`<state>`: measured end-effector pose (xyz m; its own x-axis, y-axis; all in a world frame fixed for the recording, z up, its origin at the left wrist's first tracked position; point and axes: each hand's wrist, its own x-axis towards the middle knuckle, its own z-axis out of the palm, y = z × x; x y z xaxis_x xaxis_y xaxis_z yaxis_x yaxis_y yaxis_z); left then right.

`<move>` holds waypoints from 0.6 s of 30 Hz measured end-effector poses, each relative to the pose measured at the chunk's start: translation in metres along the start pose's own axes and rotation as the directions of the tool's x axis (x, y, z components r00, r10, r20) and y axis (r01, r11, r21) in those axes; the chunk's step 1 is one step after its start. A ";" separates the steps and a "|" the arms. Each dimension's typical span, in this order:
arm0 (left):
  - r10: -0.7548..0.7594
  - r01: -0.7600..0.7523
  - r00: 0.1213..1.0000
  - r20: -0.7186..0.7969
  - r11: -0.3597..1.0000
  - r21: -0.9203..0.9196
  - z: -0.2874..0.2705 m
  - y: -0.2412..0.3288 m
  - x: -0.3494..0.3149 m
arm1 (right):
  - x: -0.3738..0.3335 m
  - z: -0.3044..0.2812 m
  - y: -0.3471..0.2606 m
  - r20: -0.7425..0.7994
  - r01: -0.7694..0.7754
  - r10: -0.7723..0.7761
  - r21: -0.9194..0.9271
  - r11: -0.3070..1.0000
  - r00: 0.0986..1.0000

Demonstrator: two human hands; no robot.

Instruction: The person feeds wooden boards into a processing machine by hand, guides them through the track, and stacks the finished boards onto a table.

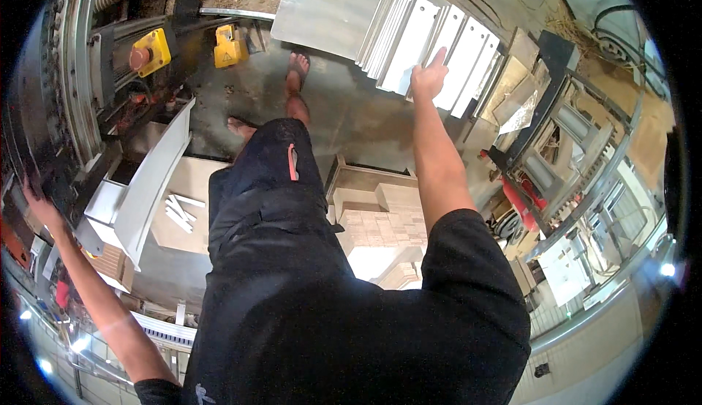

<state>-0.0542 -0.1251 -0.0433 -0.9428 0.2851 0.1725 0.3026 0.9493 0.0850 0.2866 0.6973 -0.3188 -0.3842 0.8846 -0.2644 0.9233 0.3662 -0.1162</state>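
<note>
White boards [417,39]: lay in an overlapping row on the grey surface [322,10], long axes running away from the right hand [430,81], which was nearer, touching their near ends; its grip could not be told. Left hand [44,211]: well apart, fingers unclear.

Floor [351,109] gives passage between the bare leg [296,98] and blocking white panels [411,39].

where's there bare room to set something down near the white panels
The grey metal sheet looks bare left of the white panels; open floor lies between them and the feet. It's crowded around the right hand and rightward, toward the brown boards.
</note>
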 end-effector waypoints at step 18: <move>-0.361 0.405 0.914 0.182 0.815 -0.415 0.003 0.027 -0.018 | 0.048 -0.030 -0.014 0.550 0.746 -0.516 -0.570 0.343 0.657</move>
<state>-0.0298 -0.1037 -0.0468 -0.9970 -0.0582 -0.0518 -0.0771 0.8342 0.5460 0.2556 0.7434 -0.3009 -0.7318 0.2338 -0.6402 0.0334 0.9505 0.3089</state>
